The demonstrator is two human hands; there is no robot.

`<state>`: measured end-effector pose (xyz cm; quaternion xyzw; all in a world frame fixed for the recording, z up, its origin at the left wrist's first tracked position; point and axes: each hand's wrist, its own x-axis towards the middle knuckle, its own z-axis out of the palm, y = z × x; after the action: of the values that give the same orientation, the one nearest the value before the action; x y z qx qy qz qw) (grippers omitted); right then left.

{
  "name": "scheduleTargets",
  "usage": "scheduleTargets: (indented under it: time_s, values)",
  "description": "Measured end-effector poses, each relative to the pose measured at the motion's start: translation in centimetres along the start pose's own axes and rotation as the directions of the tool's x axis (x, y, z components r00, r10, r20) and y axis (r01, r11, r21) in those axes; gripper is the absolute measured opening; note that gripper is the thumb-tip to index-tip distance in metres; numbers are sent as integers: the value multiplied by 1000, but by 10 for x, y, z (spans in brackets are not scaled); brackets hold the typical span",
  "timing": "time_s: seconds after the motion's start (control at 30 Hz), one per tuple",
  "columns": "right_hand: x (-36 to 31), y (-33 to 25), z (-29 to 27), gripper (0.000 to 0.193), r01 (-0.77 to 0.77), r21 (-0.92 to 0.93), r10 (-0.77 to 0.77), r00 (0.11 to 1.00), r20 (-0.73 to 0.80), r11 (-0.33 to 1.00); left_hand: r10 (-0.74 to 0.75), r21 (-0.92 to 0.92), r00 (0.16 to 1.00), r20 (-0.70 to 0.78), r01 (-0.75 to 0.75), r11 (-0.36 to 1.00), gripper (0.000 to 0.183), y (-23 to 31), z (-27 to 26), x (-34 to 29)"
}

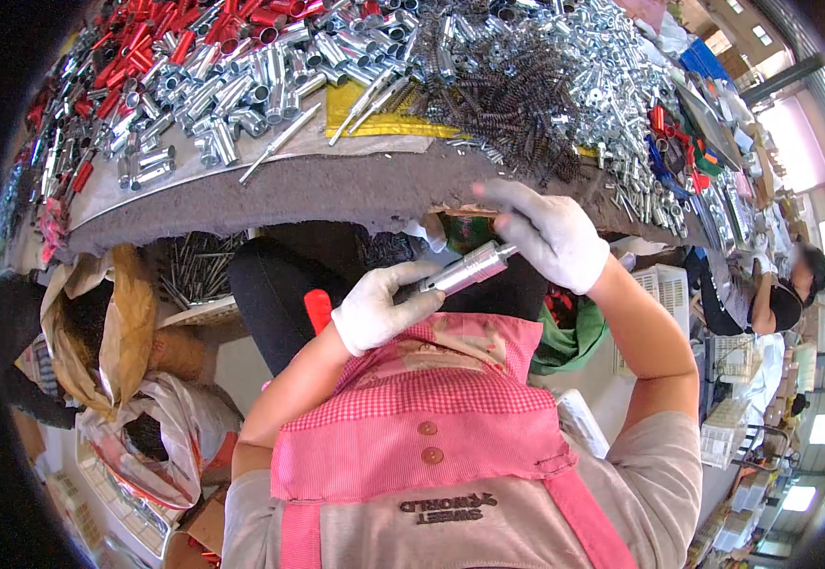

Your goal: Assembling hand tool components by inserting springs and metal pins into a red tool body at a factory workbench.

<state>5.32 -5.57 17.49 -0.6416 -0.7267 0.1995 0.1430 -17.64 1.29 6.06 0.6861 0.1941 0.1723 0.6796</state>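
My left hand (375,308), in a white glove with greyed fingertips, grips a shiny silver metal cylinder (470,270) above my lap. The cylinder lies at a tilt, and a thin rod stands out of its right end. By that rod end is my right hand (557,237), gloved the same way, its fingers stretched out and apart. Whether a fingertip touches the rod I cannot tell. Beyond my hands, the bench carries a heap of dark coil springs (498,100), loose silver tubes (280,81) and red tubes (242,24). Several thin metal rods (280,142) lie near its front.
The bench's grey cloth-covered edge (242,201) runs in front of me. Small silver parts (612,85) pile up at the right. Open sacks (100,322) and a bin of dark rods (199,270) stand at lower left. Another person (782,289) works at far right.
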Motion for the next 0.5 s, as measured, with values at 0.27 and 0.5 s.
scheduleTargets:
  time_s: [0.27, 0.5]
  values:
    - [-2, 6, 11, 67, 91, 599, 15, 985, -170, 795, -127, -153, 986, 111, 143, 978, 34, 2, -2, 3]
    - [29, -8, 105, 16, 370, 911, 638, 750, -178, -181, 349, 688, 910, -223, -107, 718, 31, 7, 21, 13]
